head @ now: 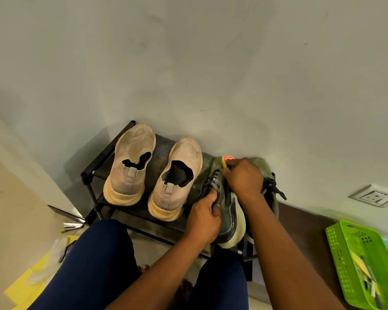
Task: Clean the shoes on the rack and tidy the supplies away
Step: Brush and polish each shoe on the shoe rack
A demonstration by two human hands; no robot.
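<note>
Hands on the dark green laced sneaker (227, 209) — my left hand (203, 217) grips its collar, my right hand (243, 176) pinches a small red-and-yellow polish sponge (227, 158) against it.

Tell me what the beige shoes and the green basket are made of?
The beige slip-on shoes look like knitted fabric: a fine woven texture shows on the toes, dull and dusty, above thick, matt soles, probably foam or rubber. The green basket looks like glossy moulded plastic, its walls pierced by a regular grid of holes.

A pale, scuffed wall (188, 63) filled the far side; a white socket (372, 196) sat low at right above a dark skirting (300, 220).
</note>
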